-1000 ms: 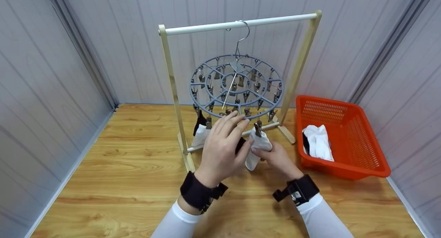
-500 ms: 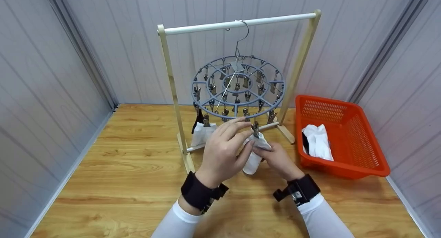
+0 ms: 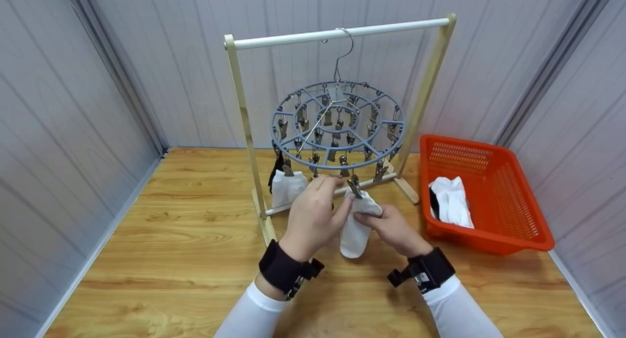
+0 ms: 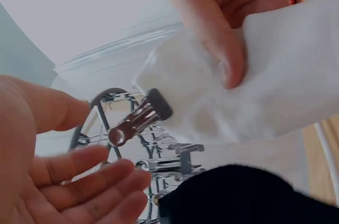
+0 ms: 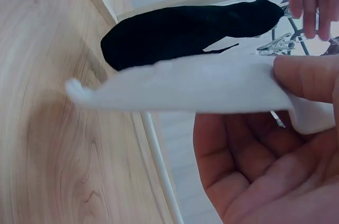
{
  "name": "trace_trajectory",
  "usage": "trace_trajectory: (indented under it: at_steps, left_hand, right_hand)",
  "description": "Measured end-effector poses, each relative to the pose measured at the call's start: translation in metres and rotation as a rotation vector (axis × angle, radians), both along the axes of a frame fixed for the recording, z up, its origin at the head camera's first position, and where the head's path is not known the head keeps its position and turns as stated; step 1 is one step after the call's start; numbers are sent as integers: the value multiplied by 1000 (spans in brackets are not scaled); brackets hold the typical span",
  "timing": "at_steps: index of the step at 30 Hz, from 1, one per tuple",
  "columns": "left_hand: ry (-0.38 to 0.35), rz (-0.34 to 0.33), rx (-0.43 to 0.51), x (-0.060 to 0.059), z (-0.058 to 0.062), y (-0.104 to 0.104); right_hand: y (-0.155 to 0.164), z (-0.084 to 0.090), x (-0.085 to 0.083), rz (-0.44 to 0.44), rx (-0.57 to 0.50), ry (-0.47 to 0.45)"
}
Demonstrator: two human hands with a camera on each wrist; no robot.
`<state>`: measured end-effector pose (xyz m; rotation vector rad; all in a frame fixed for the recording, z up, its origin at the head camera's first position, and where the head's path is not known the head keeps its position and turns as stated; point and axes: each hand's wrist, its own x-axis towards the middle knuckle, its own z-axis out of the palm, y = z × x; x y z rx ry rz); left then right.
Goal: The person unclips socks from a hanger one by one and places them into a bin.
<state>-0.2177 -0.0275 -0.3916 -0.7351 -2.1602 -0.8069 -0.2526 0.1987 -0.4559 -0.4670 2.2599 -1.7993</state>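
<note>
A white sock [image 3: 354, 240] hangs from a metal clip [image 3: 355, 187] at the front of the round grey hanger [image 3: 337, 167]. My right hand [image 3: 395, 230] pinches the sock just below its clipped end, thumb on top. In the left wrist view the clip [image 4: 140, 122] bites the sock's corner. My left hand [image 3: 315, 218] is beside it, thumb and fingers spread apart and holding nothing. A black sock [image 5: 169, 36] hangs behind the white one in the right wrist view. Another white sock [image 3: 287, 189] hangs at the hanger's left.
The hanger hooks over the white bar [image 3: 293, 39] of a wooden stand [image 3: 246, 127]. An orange basket [image 3: 525, 201] with white and black socks [image 3: 452, 203] stands to the right. More metal clips [image 3: 337, 127] dangle from the hanger's rings.
The hanger has turned, and the clip with the white sock has shifted left and slightly lower. My left hand's fingers have come down. My right hand keeps its pinch on the sock.
</note>
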Motion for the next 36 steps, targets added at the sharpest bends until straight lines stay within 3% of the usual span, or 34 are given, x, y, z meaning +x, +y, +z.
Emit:
trace_trajectory:
  at_steps: [9,16,19,26,36]
  left_hand:
    - [-183,-60,79,-4,-5,2]
    - [-396,-130,168,-6,-8,6]
    - [-450,-163,215,-7,-8,7]
    - [-447,-213,327,-6,-5,6]
    - [-388,-180,355,-7,-6,6]
  right_hand:
    - [2,3,3,84,42,-23]
    - [2,7,6,111,50,-17]
    - [0,8,7,109,54,-4]
    - [0,8,8,80,72,0]
    - [3,10,8,99,37,-10]
